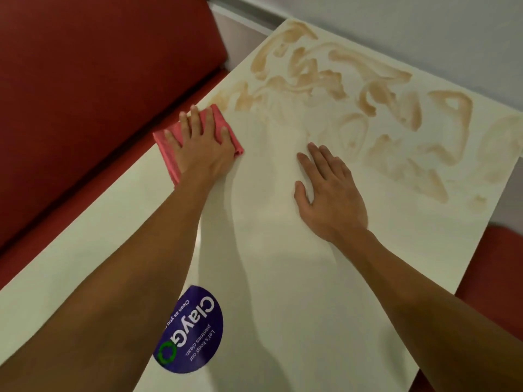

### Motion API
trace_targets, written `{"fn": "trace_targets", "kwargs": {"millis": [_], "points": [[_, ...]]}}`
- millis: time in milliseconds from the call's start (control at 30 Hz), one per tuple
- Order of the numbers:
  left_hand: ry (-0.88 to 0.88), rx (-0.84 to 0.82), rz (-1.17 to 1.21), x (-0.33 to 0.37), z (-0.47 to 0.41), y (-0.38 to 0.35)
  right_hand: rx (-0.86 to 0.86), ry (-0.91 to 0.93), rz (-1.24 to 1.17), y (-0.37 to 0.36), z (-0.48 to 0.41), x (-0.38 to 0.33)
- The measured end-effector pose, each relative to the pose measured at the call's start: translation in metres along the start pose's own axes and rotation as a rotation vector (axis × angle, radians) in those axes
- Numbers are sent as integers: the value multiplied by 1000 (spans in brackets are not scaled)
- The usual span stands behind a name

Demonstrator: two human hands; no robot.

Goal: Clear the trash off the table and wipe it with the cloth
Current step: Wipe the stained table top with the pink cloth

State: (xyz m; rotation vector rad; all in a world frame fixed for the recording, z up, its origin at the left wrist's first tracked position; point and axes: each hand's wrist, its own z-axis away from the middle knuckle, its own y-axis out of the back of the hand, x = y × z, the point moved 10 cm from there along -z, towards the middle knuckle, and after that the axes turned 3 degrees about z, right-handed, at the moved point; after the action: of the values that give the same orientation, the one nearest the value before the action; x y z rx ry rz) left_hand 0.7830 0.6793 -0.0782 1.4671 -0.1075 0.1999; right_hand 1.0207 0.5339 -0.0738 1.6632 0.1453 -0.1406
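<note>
Your right hand (329,193) lies flat and empty on the table (311,306), beyond the purple sticker (189,329). Left hand (201,142), fingers spread, presses the pink cloth (167,154) at the table's left edge. No trash visible; you're on wiping. Next, probably sweep the brown smears (353,108) at the far end.

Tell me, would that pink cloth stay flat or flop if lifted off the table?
Probably flop: the pink cloth looks thin and folded, its edges soft under the left hand. Likely light. Pushed, it should slide rather than roll, since it lies flat on the smooth table.
</note>
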Motion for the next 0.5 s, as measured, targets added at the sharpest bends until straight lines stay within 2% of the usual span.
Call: {"fn": "trace_targets", "kwargs": {"millis": [100,200,300,400,500], "points": [[-189,-16,5,32,19,-6,3,2,-2,1,0,1],[-357,-29,-60,10,48,-6,-5,7,-3,1,0,-1],[-225,-30,-75,-16,15,2,-7,1,-6,1,0,-2],[-53,-4,-11,1,-18,-1,-2,3,1,2,1,-1],[-106,3,22,29,-1,-5,8,7,6,0,1,0]]}}
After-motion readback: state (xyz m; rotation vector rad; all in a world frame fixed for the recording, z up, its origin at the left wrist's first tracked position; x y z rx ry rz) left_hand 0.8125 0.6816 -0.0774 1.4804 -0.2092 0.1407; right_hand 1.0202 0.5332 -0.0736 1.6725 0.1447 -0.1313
